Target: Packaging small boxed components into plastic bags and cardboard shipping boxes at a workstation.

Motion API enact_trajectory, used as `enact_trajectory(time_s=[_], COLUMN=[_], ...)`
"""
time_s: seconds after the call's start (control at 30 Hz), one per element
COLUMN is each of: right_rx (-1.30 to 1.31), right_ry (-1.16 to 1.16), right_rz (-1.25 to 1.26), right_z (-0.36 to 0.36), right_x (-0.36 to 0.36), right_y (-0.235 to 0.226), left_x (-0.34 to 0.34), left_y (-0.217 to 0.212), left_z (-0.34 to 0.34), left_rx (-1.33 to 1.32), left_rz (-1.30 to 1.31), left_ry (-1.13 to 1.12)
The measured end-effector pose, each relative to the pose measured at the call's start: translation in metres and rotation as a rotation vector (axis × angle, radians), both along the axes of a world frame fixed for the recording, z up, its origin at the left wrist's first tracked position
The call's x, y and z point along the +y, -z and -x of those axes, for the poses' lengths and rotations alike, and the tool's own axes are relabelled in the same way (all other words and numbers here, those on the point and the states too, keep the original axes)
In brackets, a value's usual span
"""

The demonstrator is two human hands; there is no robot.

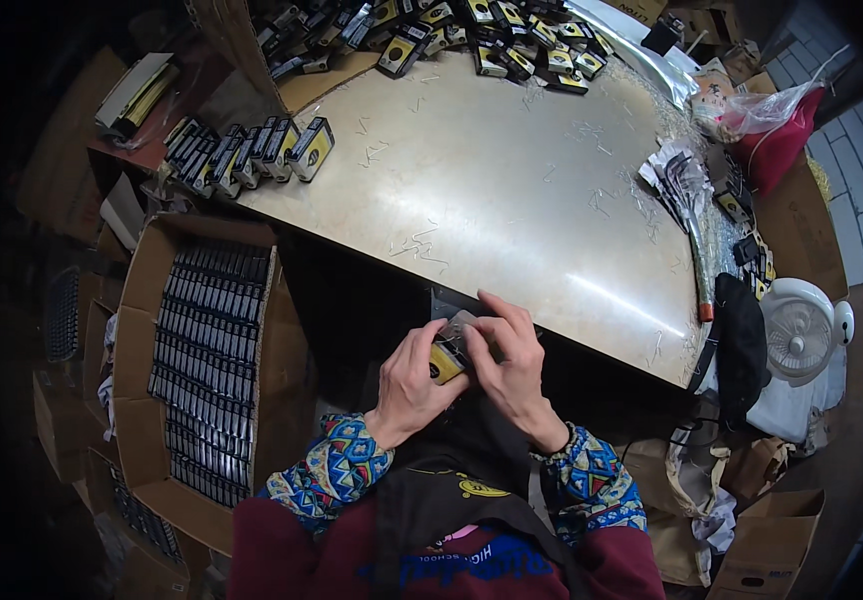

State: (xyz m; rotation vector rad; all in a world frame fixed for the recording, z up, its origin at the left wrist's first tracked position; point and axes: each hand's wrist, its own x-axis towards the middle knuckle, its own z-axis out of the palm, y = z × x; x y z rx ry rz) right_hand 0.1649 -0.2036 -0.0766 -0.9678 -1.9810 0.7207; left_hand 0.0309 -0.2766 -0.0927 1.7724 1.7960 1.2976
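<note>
Both hands meet at the near edge of a round, pale metal table (512,190). My left hand (414,385) and my right hand (512,360) together grip one small black and yellow pack in clear wrapping (449,357), held just below the table's rim. A row of the same packs (252,152) stands along the table's left edge. A loose heap of them (472,40) lies at the far side.
An open cardboard box (142,300) at my left holds several tight rows of dark packs. A small white fan (800,330) and a black cloth (742,345) sit at the right. A red bag (782,145), crumpled paper and more cardboard boxes ring the table.
</note>
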Motion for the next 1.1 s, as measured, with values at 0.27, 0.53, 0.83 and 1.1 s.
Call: enact_trajectory(time_s=[0.27,0.53,0.83,1.1], right_rx=[-0.061,0.076,0.018,0.075], right_ry=[-0.087,0.032,-0.114,-0.13], right_rz=[-0.188,-0.152,-0.066,0.053], right_z=[0.007,-0.002,-0.001,-0.002], right_x=[-0.002,-0.003,-0.003,-0.01], right_y=[-0.013,-0.012,-0.011,-0.002], left_x=[0.005,0.008,0.009,0.015], left_y=[0.007,-0.004,-0.008,0.002], left_z=[-0.003,0.006,0.007,0.004], left_rx=[0.07,0.077,-0.005,0.018], left_rz=[-0.058,-0.026,-0.079,-0.126], left_ry=[-0.003,-0.05,-0.023,0.0])
